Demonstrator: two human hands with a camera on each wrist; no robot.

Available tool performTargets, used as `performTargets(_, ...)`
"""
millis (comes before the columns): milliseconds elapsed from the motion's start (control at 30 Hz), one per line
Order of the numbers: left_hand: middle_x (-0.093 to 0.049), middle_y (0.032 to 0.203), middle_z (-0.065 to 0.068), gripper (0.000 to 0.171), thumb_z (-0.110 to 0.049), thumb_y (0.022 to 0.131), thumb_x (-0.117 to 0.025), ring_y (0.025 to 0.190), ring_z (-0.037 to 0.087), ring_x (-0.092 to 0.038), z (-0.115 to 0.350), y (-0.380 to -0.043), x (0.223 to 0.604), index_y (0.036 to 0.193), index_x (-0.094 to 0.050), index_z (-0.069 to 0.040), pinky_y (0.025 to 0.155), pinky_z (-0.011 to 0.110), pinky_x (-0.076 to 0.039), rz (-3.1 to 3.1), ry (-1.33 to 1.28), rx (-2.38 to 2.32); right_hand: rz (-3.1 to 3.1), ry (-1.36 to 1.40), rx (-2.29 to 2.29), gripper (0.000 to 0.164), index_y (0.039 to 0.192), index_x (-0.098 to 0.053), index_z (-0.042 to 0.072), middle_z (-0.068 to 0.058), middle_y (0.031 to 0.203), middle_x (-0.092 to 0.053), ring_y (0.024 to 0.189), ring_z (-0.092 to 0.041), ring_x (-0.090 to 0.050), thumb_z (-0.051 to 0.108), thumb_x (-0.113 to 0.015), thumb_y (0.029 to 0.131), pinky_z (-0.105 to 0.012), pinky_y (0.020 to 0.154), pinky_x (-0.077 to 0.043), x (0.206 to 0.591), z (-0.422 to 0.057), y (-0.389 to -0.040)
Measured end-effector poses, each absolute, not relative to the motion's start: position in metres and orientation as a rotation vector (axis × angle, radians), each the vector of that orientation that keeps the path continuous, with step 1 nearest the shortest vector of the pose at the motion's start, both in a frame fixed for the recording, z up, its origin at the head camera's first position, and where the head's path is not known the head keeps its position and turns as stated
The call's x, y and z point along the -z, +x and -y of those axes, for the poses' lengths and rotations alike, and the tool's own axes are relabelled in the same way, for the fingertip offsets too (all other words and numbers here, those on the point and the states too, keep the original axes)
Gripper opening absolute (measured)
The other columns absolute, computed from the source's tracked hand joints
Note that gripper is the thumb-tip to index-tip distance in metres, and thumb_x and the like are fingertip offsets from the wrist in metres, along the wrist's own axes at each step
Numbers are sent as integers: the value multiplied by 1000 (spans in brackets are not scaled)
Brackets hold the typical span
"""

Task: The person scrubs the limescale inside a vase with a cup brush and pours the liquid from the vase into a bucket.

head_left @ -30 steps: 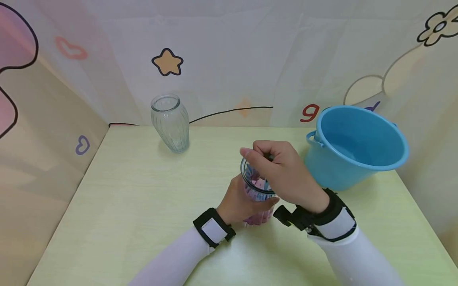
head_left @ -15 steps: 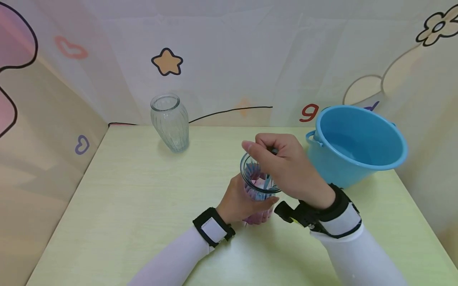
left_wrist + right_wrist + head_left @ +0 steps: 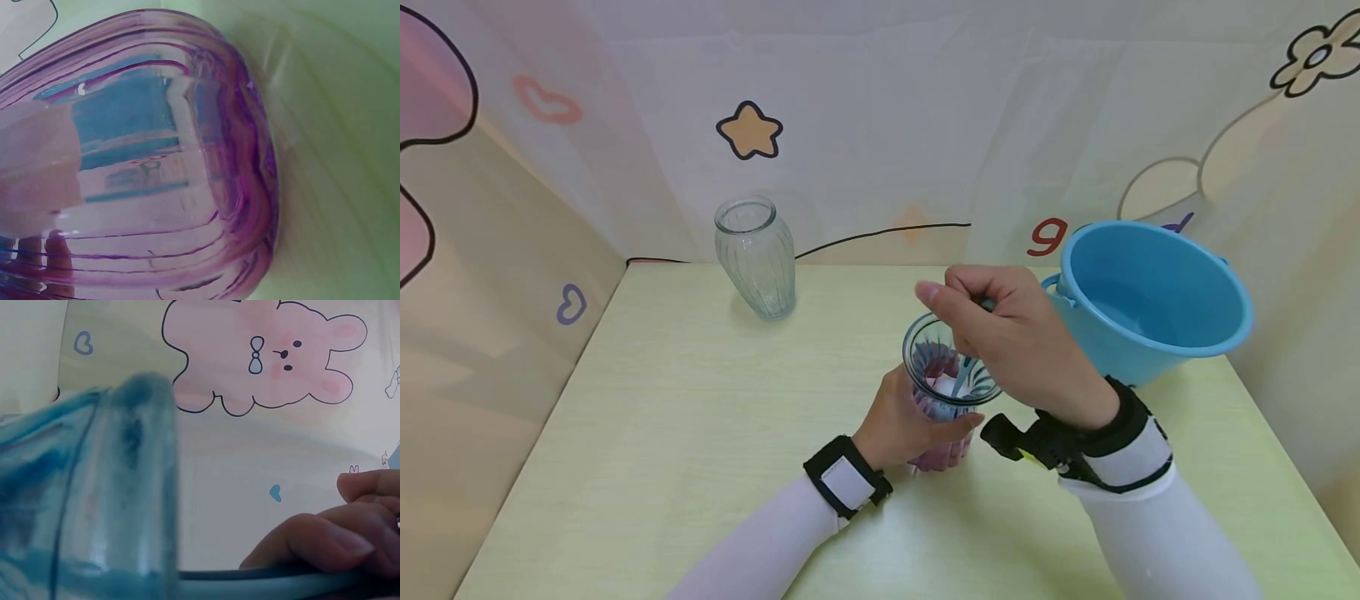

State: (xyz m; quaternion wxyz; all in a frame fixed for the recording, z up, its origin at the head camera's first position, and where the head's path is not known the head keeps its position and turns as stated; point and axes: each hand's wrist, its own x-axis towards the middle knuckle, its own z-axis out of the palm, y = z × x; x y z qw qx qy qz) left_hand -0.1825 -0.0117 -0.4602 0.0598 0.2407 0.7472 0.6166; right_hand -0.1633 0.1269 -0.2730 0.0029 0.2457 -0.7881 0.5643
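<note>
Near the table's middle stands a glass vase [image 3: 943, 462], purple-pink below and blue towards the rim, tilted slightly. My left hand [image 3: 898, 421] grips its side, thumb across the near face. Above the rim, my right hand [image 3: 1011, 337] has its fingers curled round the blue handle of a bottle brush [image 3: 961, 377]. The handle slants down into the vase to a white end, whose exact form is blurred by the glass. In the right wrist view, the handle [image 3: 250, 586] runs from the blue rim to my fingers [image 3: 312, 540]. The purple base [image 3: 244, 187] fills the left wrist view.
A clear ribbed glass vase [image 3: 758, 262] stands at the back left of the pale table [image 3: 662, 442]. A light blue bucket [image 3: 1135, 367] is at the back right, close behind my right hand. A printed cloth [image 3: 880, 125] hangs behind the table's back edge.
My right hand has moved up and to the right with the brush handle, showing more of the vase's mouth. The left hand and the vase have hardly moved.
</note>
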Motion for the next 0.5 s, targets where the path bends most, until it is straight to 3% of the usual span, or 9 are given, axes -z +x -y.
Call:
performTargets(233,-68,128,-1,72,-22,79,-90,115,12,-66,12,-182,460,138,-48,-20,102,29,-56,-2230,744,-1898,2536,730,-1733,45,66,-44,7,-5,57,-41,61,-26,-45,21,-57,107,-35,54,-38,279,-124,-164)
performTargets(500,-68,124,4,67,-19,81,-87,109,17,-68,13,-182,460,135,-47,-14,95,26,-58,-2215,797,-1904,2590,747,-1803,48,63,-42,8,-3,61,-35,62,-22,-41,22,-56,107,-31,52,-32,297,-119,-167)
